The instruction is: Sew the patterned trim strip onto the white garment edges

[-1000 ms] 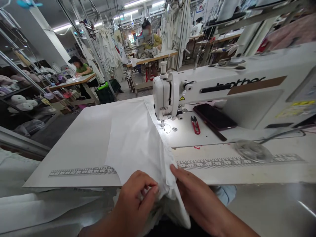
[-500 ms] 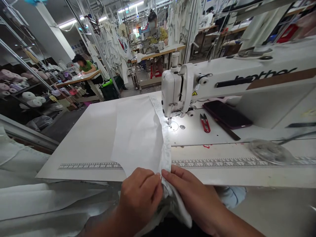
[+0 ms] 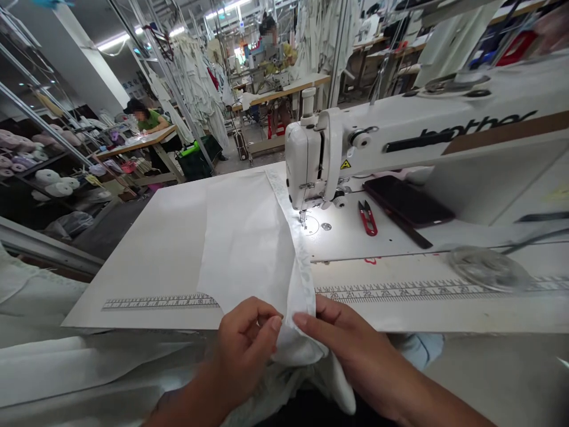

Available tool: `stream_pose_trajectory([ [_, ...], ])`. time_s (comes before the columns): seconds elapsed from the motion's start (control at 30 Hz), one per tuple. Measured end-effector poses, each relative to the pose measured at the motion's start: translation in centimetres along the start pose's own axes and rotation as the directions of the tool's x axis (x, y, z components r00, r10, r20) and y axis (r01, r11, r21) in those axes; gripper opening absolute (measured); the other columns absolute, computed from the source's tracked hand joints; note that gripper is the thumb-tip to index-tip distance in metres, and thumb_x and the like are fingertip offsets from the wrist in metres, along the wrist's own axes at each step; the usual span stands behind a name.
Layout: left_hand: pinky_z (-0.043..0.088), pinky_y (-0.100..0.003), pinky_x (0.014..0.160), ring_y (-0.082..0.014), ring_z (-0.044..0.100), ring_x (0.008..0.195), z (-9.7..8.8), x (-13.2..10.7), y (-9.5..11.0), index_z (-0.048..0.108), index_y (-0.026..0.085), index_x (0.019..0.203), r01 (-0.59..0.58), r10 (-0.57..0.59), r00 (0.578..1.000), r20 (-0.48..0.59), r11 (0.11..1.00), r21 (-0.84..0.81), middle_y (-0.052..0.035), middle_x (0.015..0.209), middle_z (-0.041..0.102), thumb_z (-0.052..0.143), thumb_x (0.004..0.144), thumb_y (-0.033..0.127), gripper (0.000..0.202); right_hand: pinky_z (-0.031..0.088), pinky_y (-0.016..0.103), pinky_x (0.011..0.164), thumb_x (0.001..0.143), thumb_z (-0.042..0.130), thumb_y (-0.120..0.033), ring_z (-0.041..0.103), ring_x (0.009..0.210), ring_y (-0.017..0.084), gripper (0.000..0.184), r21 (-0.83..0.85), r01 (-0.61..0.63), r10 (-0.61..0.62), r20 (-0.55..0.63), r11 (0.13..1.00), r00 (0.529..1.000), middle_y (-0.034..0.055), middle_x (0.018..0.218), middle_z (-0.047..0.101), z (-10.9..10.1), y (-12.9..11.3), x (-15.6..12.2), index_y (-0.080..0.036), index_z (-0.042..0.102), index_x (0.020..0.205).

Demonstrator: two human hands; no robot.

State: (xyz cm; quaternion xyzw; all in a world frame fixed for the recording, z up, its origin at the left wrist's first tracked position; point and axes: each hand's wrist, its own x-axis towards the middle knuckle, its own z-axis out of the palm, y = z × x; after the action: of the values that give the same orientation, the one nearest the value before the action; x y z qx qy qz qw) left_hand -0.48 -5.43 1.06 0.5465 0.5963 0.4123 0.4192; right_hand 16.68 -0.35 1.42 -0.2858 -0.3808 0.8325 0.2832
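left hand (image 3: pixel 244 350): curled, grip on fold unclear | right hand (image 3: pixel 351 350): narrow pinch on folded edge of white fabric (image 3: pixel 246 249) | fabric: lying on sewing table (image 3: pixel 146 237), edge running up to needle (image 3: pixel 303 218) of Brother sewing machine (image 3: pixel 304 160)

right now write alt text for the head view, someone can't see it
The right hand holds a folded edge of white fabric, left hand beside it, on a white sewing table near a Brother sewing machine. Red thread snips and a dark phone lie nearby.
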Motion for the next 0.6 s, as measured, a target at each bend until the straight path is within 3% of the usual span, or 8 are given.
stream_pose_trajectory([
  [0.07, 0.045, -0.023, 0.052, -0.0121, 0.054, 0.057, 0.7, -0.5, -0.6, 0.06, 0.019, 0.087, 0.028, -0.03, 0.998, -0.054, 0.999, -0.038, 0.0008, 0.067, 0.056, 0.062, 0.083, 0.034, 0.016, 0.044, 0.03, 0.076, 0.084, 0.065, -0.04, 0.058, 0.082, 0.019, 0.025, -0.071, -0.005, 0.004, -0.022, 0.997, 1.0, 0.0024, 0.082, 0.067, 0.1, 0.0, 0.1, -0.019, 0.071, 0.096],
  [0.13, 0.043, -0.021, 0.048, -0.0112, 0.053, 0.056, 1.3, -0.8, -1.0, 0.06, 0.02, 0.085, -0.017, 0.023, 0.986, -0.163, 0.999, 0.038, 0.0017, 0.067, 0.056, 0.067, 0.079, 0.031, 0.015, 0.043, 0.029, 0.075, 0.084, 0.064, -0.041, 0.057, 0.081, 0.019, 0.024, -0.141, -0.007, 0.002, -0.037, 0.99, 0.999, 0.0015, 0.081, 0.066, 0.1, -0.1, 0.2, -0.02, 0.071, 0.092],
  [0.2, 0.043, -0.02, 0.048, -0.0104, 0.053, 0.055, 1.8, -0.8, -1.1, 0.059, 0.02, 0.081, -0.115, 0.16, 0.959, -0.234, 0.974, 0.193, 0.0023, 0.067, 0.056, 0.064, 0.081, 0.024, 0.006, 0.043, 0.03, 0.074, 0.085, 0.062, -0.042, 0.056, 0.081, 0.019, 0.024, -0.203, -0.012, 0.002, -0.046, 0.979, 0.999, 0.001, 0.08, 0.064, 0.2, -0.2, 0.3, -0.02, 0.07, 0.088],
  [0.27, 0.046, -0.021, 0.053, -0.0104, 0.055, 0.059, 1.8, -0.6, -1.1, 0.058, 0.02, 0.08, -0.276, 0.365, 0.906, -0.212, 0.893, 0.356, 0.0018, 0.068, 0.058, 0.058, 0.083, 0.014, 0.007, 0.042, 0.03, 0.073, 0.086, 0.059, -0.043, 0.056, 0.081, 0.02, 0.025, -0.249, -0.025, 0.013, -0.052, 0.968, 0.999, 0.0007, 0.078, 0.062, 0.2, -0.3, 0.3, -0.02, 0.067, 0.083],
  [0.37, 0.049, -0.024, 0.06, -0.0131, 0.058, 0.065, 1.0, 0.0, -0.6, 0.057, 0.018, 0.086, -0.525, 0.643, 0.765, -0.019, 0.641, 0.56, -0.0014, 0.072, 0.061, 0.055, 0.081, 0.004, 0.016, 0.042, 0.029, 0.07, 0.086, 0.058, -0.044, 0.054, 0.077, 0.018, 0.026, -0.273, -0.056, 0.036, -0.076, 0.96, 0.996, 0.0004, 0.077, 0.061, 0.2, -0.4, 0.3, -0.019, 0.063, 0.077],
  [0.47, 0.051, -0.027, 0.06, -0.0148, 0.059, 0.064, -0.2, 0.8, 0.3, 0.058, 0.017, 0.088, -0.681, 0.738, 0.622, 0.262, 0.344, 0.647, -0.0022, 0.07, 0.062, 0.055, 0.08, 0.001, 0.018, 0.041, 0.028, 0.066, 0.083, 0.062, -0.042, 0.054, 0.072, 0.017, 0.023, -0.219, -0.093, 0.076, -0.082, 0.971, 0.994, 0.0, 0.076, 0.062, 0.2, -0.6, 0.5, -0.02, 0.061, 0.075],
  [0.53, 0.052, -0.026, 0.061, -0.0141, 0.061, 0.064, -1.1, 1.3, 1.0, 0.059, 0.018, 0.09, -0.738, 0.717, 0.582, 0.384, 0.268, 0.619, -0.0012, 0.07, 0.063, 0.053, 0.082, 0.002, 0.018, 0.042, 0.029, 0.065, 0.08, 0.064, -0.04, 0.056, 0.069, 0.017, 0.021, -0.166, -0.115, 0.103, -0.078, 0.979, 0.992, -0.0007, 0.074, 0.062, 0.1, -0.9, 0.6, -0.02, 0.06, 0.074],
  [0.6, 0.053, -0.026, 0.063, -0.0138, 0.063, 0.068, -1.8, 1.9, 1.3, 0.059, 0.019, 0.093, -0.773, 0.691, 0.577, 0.435, 0.292, 0.563, -0.0019, 0.076, 0.066, 0.053, 0.084, 0.006, 0.016, 0.043, 0.029, 0.067, 0.079, 0.065, -0.038, 0.058, 0.07, 0.018, 0.019, -0.117, -0.119, 0.111, -0.073, 0.986, 0.991, -0.0014, 0.072, 0.063, 0.1, -1.1, 0.7, -0.021, 0.061, 0.073],
])
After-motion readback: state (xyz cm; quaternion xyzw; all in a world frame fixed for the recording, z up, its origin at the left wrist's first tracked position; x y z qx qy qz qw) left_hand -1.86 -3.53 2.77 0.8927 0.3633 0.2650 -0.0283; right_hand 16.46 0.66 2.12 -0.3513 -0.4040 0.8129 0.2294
